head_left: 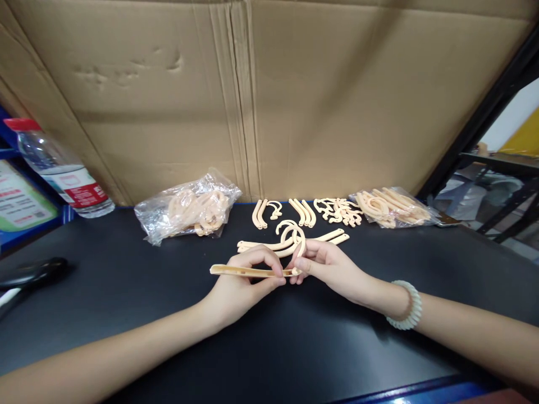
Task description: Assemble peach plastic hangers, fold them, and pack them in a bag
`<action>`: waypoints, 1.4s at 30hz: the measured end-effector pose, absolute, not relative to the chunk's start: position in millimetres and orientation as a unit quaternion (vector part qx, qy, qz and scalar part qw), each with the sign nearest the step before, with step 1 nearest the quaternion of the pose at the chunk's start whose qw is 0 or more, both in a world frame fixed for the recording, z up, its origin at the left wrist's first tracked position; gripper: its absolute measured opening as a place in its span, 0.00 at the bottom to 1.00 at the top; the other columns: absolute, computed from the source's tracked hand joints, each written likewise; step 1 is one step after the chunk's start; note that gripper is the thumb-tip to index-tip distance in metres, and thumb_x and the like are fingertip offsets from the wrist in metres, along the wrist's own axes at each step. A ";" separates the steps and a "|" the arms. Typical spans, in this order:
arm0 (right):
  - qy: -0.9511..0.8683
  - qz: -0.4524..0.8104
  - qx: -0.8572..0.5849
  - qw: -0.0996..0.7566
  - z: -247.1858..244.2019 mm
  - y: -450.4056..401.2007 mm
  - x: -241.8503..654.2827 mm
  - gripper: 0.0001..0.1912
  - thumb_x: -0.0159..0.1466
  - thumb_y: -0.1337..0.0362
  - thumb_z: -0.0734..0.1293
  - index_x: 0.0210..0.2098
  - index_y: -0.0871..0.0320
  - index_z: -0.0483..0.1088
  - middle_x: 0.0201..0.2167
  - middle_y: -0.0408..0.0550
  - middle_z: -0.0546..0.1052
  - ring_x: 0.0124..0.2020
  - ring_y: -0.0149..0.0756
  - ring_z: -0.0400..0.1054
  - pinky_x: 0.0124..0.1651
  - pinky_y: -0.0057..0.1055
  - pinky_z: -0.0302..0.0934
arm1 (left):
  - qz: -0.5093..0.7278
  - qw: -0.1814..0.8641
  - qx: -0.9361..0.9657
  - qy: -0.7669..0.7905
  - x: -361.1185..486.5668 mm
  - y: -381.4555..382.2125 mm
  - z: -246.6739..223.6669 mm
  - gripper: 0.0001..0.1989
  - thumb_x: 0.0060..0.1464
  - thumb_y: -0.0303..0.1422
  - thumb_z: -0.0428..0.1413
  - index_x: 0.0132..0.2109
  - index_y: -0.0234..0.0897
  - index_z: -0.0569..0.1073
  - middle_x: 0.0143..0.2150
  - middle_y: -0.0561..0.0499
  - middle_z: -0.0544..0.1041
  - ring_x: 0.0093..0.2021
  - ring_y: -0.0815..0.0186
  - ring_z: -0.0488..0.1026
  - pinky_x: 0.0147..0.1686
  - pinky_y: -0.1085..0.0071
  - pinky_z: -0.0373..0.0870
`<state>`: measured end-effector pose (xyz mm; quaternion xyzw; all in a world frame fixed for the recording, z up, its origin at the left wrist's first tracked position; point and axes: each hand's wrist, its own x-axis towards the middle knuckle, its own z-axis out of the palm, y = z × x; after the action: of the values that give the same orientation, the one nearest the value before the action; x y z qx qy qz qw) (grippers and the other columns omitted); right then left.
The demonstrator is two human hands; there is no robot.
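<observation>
My left hand (238, 292) pinches a beige plastic hanger arm (227, 271) between thumb and fingers, its long end pointing left. My right hand (330, 268) grips a curved beige hanger hook (302, 247) at its base, where it meets the right end of the arm. Whether the two pieces are joined is hidden by my fingers. Right behind my hands lie hangers with hooks and spread arms (337, 234), partly covered by the right hand. Farther back are loose hanger arms (304, 213) in small rows and a pile of small hooks (339, 211).
A clear bag of beige parts (189, 210) lies at the back left, another bag (393, 206) at the back right. A water bottle (67, 174) with a red cap stands at the left. A black object (33, 272) lies near the left edge. Cardboard (168, 101) walls the back.
</observation>
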<state>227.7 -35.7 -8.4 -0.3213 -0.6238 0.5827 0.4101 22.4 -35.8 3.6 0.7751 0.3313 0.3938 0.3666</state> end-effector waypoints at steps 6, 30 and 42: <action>-0.626 0.575 -0.322 0.417 -9.1 -37.0 222.8 0.15 0.60 0.55 0.72 0.29 0.59 0.68 0.25 0.41 0.73 0.27 0.30 0.72 0.33 0.28 0.68 | 0.405 0.378 0.771 0.315 23.3 -36.5 4.1 0.06 0.50 0.28 0.63 0.28 0.36 0.74 0.29 0.51 0.76 0.31 0.65 0.72 0.33 0.70 0.69; -0.631 0.544 -0.318 0.454 -13.2 -39.4 218.3 0.13 0.59 0.56 0.71 0.29 0.57 0.66 0.27 0.42 0.73 0.27 0.30 0.70 0.31 0.29 0.67 | 0.398 0.474 0.701 0.356 26.1 -39.7 1.5 0.10 0.50 0.34 0.62 0.30 0.35 0.69 0.29 0.55 0.69 0.29 0.69 0.70 0.29 0.73 0.69; -0.672 0.481 -0.351 0.440 -3.5 -28.8 226.4 0.13 0.58 0.56 0.72 0.27 0.58 0.69 0.26 0.42 0.72 0.23 0.28 0.63 0.23 0.25 0.57 | 0.385 0.523 0.662 0.375 28.9 -37.4 1.5 0.11 0.48 0.34 0.65 0.33 0.35 0.71 0.30 0.55 0.72 0.32 0.68 0.72 0.35 0.72 0.70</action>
<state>226.4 -28.8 -3.5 -0.3507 -0.6718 0.4814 0.4404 28.9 -37.4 1.5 0.6619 0.3750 0.3849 0.5226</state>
